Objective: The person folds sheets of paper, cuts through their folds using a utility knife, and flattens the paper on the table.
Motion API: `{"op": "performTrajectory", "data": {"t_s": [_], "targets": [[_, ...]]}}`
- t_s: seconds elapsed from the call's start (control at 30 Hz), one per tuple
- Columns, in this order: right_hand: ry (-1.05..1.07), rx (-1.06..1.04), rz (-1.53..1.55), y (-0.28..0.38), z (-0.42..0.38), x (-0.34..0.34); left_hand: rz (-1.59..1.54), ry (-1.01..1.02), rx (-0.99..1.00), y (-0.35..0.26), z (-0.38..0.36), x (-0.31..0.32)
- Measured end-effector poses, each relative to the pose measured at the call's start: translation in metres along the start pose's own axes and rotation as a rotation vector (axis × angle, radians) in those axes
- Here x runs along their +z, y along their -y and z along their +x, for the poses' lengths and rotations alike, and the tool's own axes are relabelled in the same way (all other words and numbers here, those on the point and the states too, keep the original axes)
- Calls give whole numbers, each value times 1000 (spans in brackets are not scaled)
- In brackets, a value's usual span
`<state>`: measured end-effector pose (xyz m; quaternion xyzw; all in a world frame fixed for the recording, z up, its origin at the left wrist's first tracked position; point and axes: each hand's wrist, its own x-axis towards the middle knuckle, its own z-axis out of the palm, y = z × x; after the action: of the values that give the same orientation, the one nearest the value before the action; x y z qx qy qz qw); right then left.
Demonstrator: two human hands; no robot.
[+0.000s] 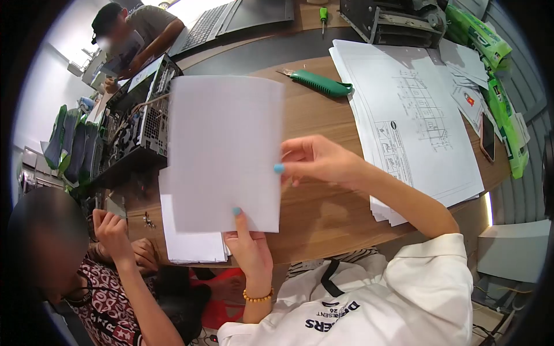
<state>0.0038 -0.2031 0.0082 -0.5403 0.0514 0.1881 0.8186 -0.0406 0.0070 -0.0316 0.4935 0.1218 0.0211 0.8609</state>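
Note:
A blank white sheet of paper [228,153] is held up over the table, slightly blurred. My left hand [251,251] grips its bottom edge, thumb in front and fingers behind. At the sheet's right edge, my right hand [323,161] pinches it, the thumb tip overlapping the edge and the other fingers curled. Below and partly behind the sheet lies a stack of white paper [193,245] at the table's front edge. A green utility knife [320,83] rests on the table beyond my right hand.
Printed drawings [418,127] lie in a pile at right, beside a phone [487,136]. An opened computer case [141,124] stands left. A laptop [231,23], a green screwdriver [324,20] and a black metal device [398,22] are at the back. Two people sit at left.

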Motion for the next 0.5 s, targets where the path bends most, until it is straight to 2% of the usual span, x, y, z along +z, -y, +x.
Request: {"op": "performTrajectory", "data": {"t_s": [0.03,0.07,0.13,0.17,0.23,0.27,0.3,0.33,0.37,0.4,0.47,0.5], "targets": [[116,-117,-187,-2,3,-4,21,-21,-44,2,-2,-1],[16,-97,-385,6,7,-15,18,-29,-44,-1,0,-1],[-59,-22,-701,14,22,-43,167,-55,557,-16,10,-3],[-53,-19,-704,19,26,-48,167,-63,557,-23,14,-3],[-178,35,-1018,35,28,-46,1014,235,749,-38,18,4],[-307,-288,-1417,33,45,-63,1274,539,829,-44,20,21],[-638,-727,-1645,25,60,-78,1523,859,885,-45,23,41],[-770,-916,-1741,36,75,-88,1549,972,824,-34,26,49],[-911,-1112,-1822,46,90,-98,1592,1012,857,-23,35,50],[-896,-1101,-1819,44,100,-110,1635,1059,889,-12,42,51],[-808,-721,-1946,29,110,-135,1687,1068,888,-1,55,50],[-805,-713,-1938,29,106,-134,1737,1075,905,2,60,49]]}}
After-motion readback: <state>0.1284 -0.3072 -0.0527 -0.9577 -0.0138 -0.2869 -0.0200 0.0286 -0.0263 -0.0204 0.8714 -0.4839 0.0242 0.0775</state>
